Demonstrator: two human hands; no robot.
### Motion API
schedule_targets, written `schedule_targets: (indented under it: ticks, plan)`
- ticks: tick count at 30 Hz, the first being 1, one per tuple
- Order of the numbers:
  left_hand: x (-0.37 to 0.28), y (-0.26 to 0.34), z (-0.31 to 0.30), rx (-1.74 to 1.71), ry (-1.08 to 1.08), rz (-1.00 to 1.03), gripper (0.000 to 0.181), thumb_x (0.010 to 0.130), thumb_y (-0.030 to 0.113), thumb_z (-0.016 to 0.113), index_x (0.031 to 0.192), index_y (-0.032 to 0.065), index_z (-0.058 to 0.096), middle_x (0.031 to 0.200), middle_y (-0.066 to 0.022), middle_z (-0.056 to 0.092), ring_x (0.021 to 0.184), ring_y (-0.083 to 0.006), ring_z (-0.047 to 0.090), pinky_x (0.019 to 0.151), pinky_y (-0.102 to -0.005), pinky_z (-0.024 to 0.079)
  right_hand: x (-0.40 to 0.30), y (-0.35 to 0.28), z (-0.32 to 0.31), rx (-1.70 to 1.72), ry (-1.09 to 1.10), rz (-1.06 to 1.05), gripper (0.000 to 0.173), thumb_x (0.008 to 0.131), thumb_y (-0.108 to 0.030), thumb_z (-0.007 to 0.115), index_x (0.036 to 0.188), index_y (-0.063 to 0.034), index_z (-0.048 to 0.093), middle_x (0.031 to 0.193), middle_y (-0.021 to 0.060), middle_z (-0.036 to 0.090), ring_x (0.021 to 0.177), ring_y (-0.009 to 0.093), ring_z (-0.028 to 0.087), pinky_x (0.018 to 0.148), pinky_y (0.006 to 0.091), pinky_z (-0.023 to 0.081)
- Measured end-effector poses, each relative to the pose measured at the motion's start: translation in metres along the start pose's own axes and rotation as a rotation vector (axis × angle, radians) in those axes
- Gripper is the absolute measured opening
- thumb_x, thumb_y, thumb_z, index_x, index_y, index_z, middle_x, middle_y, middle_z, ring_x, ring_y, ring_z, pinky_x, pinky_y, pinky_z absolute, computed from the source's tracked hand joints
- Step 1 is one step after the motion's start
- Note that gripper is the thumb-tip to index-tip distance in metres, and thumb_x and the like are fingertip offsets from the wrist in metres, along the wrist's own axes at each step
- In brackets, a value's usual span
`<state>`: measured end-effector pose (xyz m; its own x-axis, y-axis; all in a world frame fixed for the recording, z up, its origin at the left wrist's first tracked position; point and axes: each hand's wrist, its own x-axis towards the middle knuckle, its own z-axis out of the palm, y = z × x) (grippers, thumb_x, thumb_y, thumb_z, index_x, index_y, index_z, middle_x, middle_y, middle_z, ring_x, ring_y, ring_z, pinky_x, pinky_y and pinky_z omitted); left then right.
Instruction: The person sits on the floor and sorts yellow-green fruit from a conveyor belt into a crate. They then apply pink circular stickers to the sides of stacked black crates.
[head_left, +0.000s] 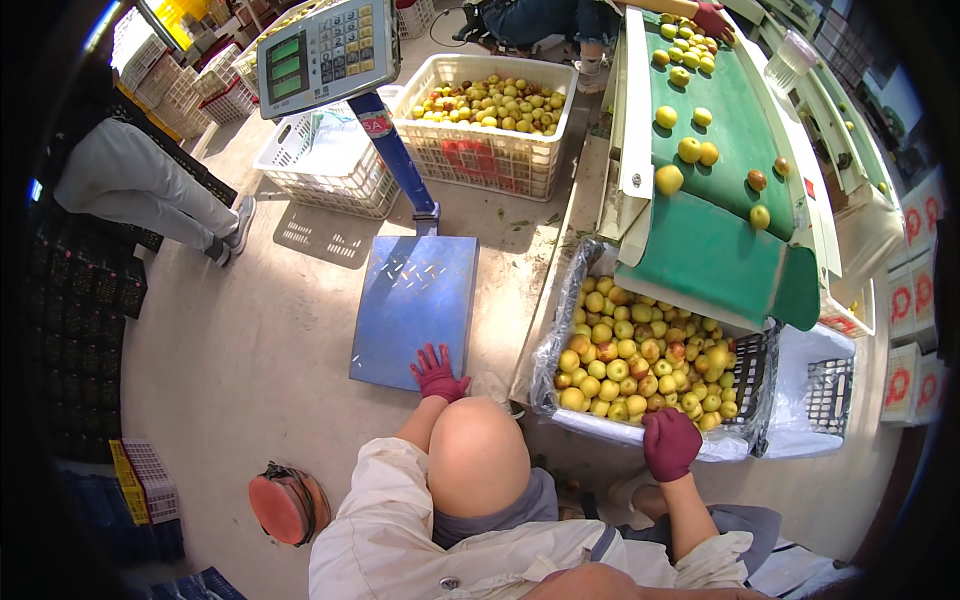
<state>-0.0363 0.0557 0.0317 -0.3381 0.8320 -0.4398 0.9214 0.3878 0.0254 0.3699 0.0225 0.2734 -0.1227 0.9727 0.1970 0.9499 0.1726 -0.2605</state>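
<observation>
My left hand (439, 375), in a dark red glove, is spread with its fingers apart at the lower edge of the blue platform (414, 307) of an electronic scale. The scale's display head (326, 56) stands on a blue post above. My right hand (671, 444), gloved alike, is curled at the near rim of a plastic-lined crate (592, 421) full of yellow-green and reddish jujube-like fruit (637, 352); whether it grips the rim or a fruit cannot be told. The green conveyor belt (720, 217) slopes down over the crate, with scattered fruit on it.
Another lined crate (810, 397) adjoins on the right. Beyond the scale are a white crate of fruit (487, 161) and a white basket (330, 169). A person (150, 180) stands at left; a co-worker's gloved hand (714, 21) is on the belt's far end. A red round stool (285, 504) stands lower left.
</observation>
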Motion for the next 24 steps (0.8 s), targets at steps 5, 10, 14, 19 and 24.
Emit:
schedule_targets:
  ticks: [5, 10, 14, 19, 24]
  plan:
    - [-0.002, -0.007, 0.009, 0.025, -0.014, -0.003, 0.11, 0.068, 0.06, 0.063, 0.149, 0.0192, 0.001, 0.154, -0.0185, -0.005, 0.141, -0.0407, -0.005, 0.107, -0.0624, -0.002, 0.0, -0.002, 0.0, 0.024, 0.014, -0.022, 0.01, 0.079, -0.018, 0.059, 0.071, -0.0139, 0.065, 0.075, 0.0044, 0.061, 0.067, 0.026, 0.058, 0.059, 0.037, 0.046]
    - [0.01, 0.003, 0.01, 0.054, -0.001, 0.004, 0.111, 0.067, 0.062, 0.064, 0.149, 0.0199, 0.002, 0.154, -0.0173, -0.005, 0.141, -0.0391, -0.006, 0.108, -0.0618, -0.002, -0.007, 0.004, -0.002, 0.004, 0.02, 0.006, 0.011, 0.079, -0.019, 0.059, 0.072, -0.0132, 0.065, 0.074, 0.0056, 0.061, 0.067, 0.026, 0.058, 0.059, 0.038, 0.046]
    - [0.013, -0.016, 0.039, 0.057, 0.051, 0.019, 0.112, 0.062, 0.062, 0.07, 0.148, 0.0205, 0.011, 0.154, -0.0171, 0.001, 0.141, -0.0399, 0.005, 0.106, -0.0635, 0.013, 0.001, 0.0, -0.004, -0.005, -0.023, 0.021, 0.014, 0.08, -0.019, 0.057, 0.069, -0.0115, 0.062, 0.071, 0.0072, 0.06, 0.066, 0.027, 0.058, 0.058, 0.0401, 0.047]
    - [0.058, -0.031, -0.006, -0.159, -0.237, 0.189, 0.096, 0.072, 0.054, 0.069, 0.145, 0.013, 0.022, 0.146, -0.02, 0.029, 0.132, -0.0396, 0.032, 0.104, -0.0479, 0.033, -0.002, 0.018, -0.013, 0.226, -0.211, 0.138, 0.025, 0.087, -0.032, 0.05, 0.075, -0.0141, 0.063, 0.076, 0.0071, 0.063, 0.073, 0.028, 0.061, 0.062, 0.0402, 0.047]
    - [0.031, -0.026, -0.158, -0.661, 0.036, 0.464, 0.036, 0.09, 0.023, 0.057, 0.122, 0.0051, 0.056, 0.115, -0.0159, 0.062, 0.101, -0.0245, 0.061, 0.09, -0.033, 0.046, 0.028, -0.008, -0.015, 0.677, -0.714, 0.056, 0.042, 0.092, -0.046, 0.043, 0.121, -0.0173, 0.052, 0.109, 0.0114, 0.063, 0.099, 0.031, 0.061, 0.085, 0.0394, 0.046]
